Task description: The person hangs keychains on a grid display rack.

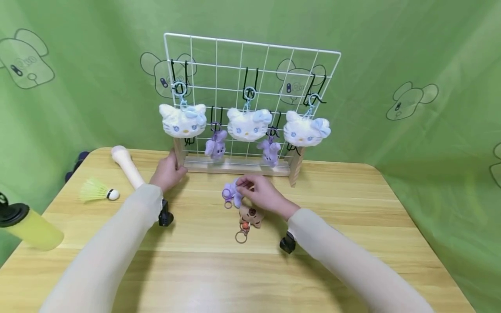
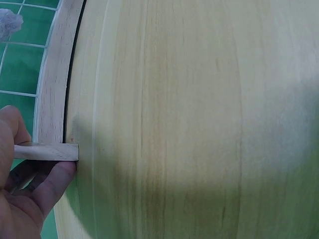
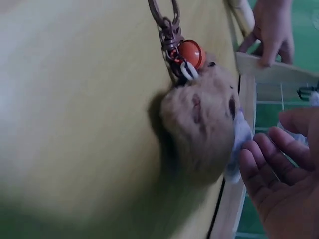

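Observation:
My left hand grips the wooden foot of a white wire grid rack, thumb on one side and fingers on the other. Over the table, my right hand is beside a purple plush keychain, its fingers loosely bent; whether they touch the plush I cannot tell. Closer to me lies a brown plush keychain with an orange bell and a ring. Three white cat plush keychains hang from the rack's black hooks, with two purple plush keychains lower down.
Left of my left arm are a white microphone-shaped object, a yellow shuttlecock and a yellow bottle with a black lid. A green curtain surrounds the wooden table.

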Action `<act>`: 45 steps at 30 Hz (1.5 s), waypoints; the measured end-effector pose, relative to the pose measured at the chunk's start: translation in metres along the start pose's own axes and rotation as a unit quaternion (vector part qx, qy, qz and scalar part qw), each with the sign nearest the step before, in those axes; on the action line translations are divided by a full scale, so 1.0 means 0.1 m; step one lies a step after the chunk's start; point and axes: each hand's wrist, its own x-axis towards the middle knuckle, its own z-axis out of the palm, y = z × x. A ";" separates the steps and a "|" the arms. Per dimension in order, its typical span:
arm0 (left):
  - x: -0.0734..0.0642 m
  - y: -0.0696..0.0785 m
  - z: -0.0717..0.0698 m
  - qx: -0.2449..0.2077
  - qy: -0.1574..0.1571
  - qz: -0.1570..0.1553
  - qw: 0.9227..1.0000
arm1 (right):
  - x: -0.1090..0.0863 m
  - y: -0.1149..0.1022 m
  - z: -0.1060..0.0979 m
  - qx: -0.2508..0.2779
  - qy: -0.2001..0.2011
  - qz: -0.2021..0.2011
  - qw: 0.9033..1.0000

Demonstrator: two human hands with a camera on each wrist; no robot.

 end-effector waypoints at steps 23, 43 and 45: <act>0.01 -0.01 0.00 -0.003 0.003 0.004 1.000 | 0.23 -0.29 0.24 -0.243 -0.109 -0.042 0.963; 0.03 -0.04 0.02 -0.003 0.001 0.001 1.000 | 0.18 -0.16 -0.02 -0.081 -0.077 -0.054 0.992; 0.03 -0.04 0.02 -0.001 0.002 0.001 1.000 | 0.15 -0.15 -0.06 -0.068 -0.061 -0.052 0.994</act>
